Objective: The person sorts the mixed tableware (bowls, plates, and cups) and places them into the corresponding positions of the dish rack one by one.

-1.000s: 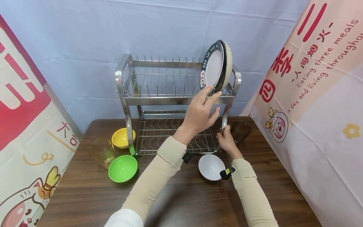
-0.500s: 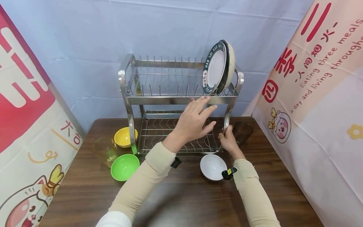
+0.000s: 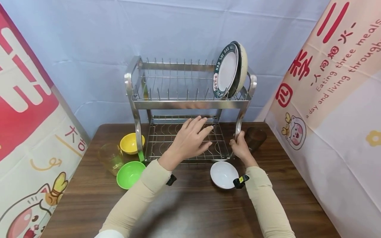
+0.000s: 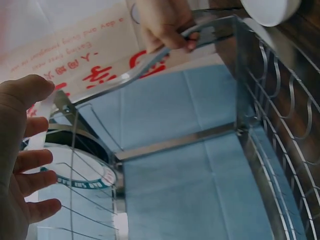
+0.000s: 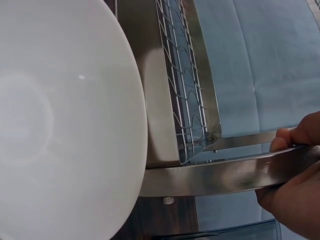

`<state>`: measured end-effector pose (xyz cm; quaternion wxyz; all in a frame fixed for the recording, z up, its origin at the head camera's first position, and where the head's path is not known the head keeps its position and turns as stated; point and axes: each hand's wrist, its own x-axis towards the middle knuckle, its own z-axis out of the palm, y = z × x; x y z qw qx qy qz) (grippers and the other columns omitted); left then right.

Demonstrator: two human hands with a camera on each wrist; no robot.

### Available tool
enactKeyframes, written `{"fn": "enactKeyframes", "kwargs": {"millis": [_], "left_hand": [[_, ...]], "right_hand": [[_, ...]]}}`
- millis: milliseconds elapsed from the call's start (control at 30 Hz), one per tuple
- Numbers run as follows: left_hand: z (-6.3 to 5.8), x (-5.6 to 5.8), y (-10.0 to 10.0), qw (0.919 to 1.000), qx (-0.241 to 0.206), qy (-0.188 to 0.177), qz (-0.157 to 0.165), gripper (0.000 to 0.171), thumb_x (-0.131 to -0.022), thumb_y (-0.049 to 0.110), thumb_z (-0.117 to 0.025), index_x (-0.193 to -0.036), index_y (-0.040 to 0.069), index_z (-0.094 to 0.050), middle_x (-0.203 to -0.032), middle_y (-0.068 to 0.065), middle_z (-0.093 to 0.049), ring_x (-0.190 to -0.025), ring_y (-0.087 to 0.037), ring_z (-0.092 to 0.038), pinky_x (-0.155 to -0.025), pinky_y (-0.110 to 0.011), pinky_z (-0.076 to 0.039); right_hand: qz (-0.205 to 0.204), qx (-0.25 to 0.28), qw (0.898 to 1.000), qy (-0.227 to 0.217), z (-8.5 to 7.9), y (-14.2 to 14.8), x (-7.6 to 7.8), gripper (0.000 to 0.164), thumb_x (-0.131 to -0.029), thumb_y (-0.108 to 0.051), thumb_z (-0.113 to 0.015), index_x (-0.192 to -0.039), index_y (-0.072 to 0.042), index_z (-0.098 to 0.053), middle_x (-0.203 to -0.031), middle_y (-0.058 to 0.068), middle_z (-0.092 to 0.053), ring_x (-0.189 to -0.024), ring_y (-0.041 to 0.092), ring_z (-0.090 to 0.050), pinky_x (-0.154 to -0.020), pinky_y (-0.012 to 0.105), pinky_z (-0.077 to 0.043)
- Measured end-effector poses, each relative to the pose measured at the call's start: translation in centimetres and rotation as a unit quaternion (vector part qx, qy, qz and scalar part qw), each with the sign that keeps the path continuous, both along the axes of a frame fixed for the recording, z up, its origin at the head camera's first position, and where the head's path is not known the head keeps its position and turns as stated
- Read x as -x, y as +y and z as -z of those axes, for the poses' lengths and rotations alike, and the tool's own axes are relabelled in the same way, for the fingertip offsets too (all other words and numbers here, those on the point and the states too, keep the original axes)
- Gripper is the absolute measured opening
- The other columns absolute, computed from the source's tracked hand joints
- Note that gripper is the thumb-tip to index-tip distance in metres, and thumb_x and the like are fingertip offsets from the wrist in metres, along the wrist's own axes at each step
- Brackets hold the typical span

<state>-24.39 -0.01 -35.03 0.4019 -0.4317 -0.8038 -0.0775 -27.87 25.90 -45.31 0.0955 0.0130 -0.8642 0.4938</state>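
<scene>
A two-tier metal dish rack [image 3: 187, 105] stands at the back of the table. My right hand [image 3: 241, 148] grips its right front leg; the right wrist view shows thumb and fingers [image 5: 295, 195] round the metal bar. In front of the lower tier my left hand [image 3: 190, 137] hovers with spread fingers, holding nothing. On the upper tier's right end a white plate [image 3: 227, 71] with a dark green lettered rim stands on edge. Behind it are a dark dish [image 3: 238, 81] and a cream dish [image 3: 244, 64], also on edge. Near the rack's front right sits a white bowl [image 3: 223, 175].
Left of the rack are a yellow bowl [image 3: 130, 143], a green bowl [image 3: 131, 175] and a clear yellowish cup [image 3: 110, 158]. A dark brown cup [image 3: 256, 137] lies right of the rack, beside my right hand. Printed cloths hang on both sides.
My left hand has moved down and left, away from the plate at the upper tier, to the front of the lower tier. The right hand keeps its grip on the leg.
</scene>
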Motion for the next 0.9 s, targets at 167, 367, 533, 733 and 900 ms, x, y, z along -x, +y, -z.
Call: {"fn": "enactKeyframes", "kwargs": {"millis": [167, 367, 533, 733, 900], "left_hand": [[1.8, -0.2, -1.2, 0.9995, 0.023, -0.018, -0.016, 0.043, -0.084, 0.039, -0.062, -0.116, 0.011, -0.061, -0.125, -0.017, -0.053, -0.118, -0.034, -0.047, -0.094, -0.050, -0.037], [4.4, -0.5, -2.9, 0.9984, 0.031, -0.043, -0.023, 0.043, -0.080, 0.036, -0.065, -0.114, 0.010, -0.062, -0.123, -0.017, -0.055, -0.115, -0.035, -0.048, -0.093, -0.051, -0.038], [6.2, -0.6, -4.4, 0.9974, 0.024, -0.057, -0.036, 0.043, -0.080, 0.036, -0.066, -0.113, 0.010, -0.062, -0.120, -0.017, -0.055, -0.112, -0.035, -0.051, -0.090, -0.052, -0.040], [7.2, -0.8, -6.6, 0.9923, 0.006, -0.100, -0.073, 0.043, -0.081, 0.036, -0.065, -0.115, 0.010, -0.062, -0.121, -0.017, -0.055, -0.114, -0.036, -0.049, -0.091, -0.053, -0.038], [8.0, -0.8, -8.5, 0.9869, -0.019, -0.130, -0.094, 0.042, -0.081, 0.037, -0.064, -0.114, 0.010, -0.062, -0.120, -0.017, -0.055, -0.113, -0.037, -0.049, -0.091, -0.056, -0.037]], "right_hand": [[-0.003, 0.005, 1.000, 0.003, -0.2, 0.0, 0.0, 0.022, -0.093, 0.002, -0.040, -0.110, 0.004, -0.026, -0.088, 0.020, -0.047, -0.081, 0.034, -0.050, -0.069, 0.037, -0.039], [-0.004, 0.003, 1.000, -0.003, -0.3, -0.1, -0.2, 0.021, -0.094, 0.001, -0.040, -0.108, 0.002, -0.025, -0.089, 0.020, -0.046, -0.082, 0.034, -0.050, -0.070, 0.038, -0.039], [0.002, 0.007, 1.000, -0.005, -0.1, 0.1, -0.2, 0.020, -0.094, 0.002, -0.039, -0.108, 0.003, -0.025, -0.089, 0.020, -0.047, -0.082, 0.033, -0.050, -0.070, 0.037, -0.039], [-0.002, 0.004, 1.000, 0.000, -0.1, 0.0, -0.2, 0.021, -0.093, 0.002, -0.040, -0.109, 0.003, -0.025, -0.089, 0.021, -0.047, -0.081, 0.034, -0.051, -0.069, 0.036, -0.039], [0.001, 0.004, 1.000, 0.003, -0.1, -0.1, -0.2, 0.022, -0.093, 0.002, -0.040, -0.110, 0.003, -0.026, -0.088, 0.020, -0.047, -0.081, 0.033, -0.050, -0.070, 0.036, -0.039]]}}
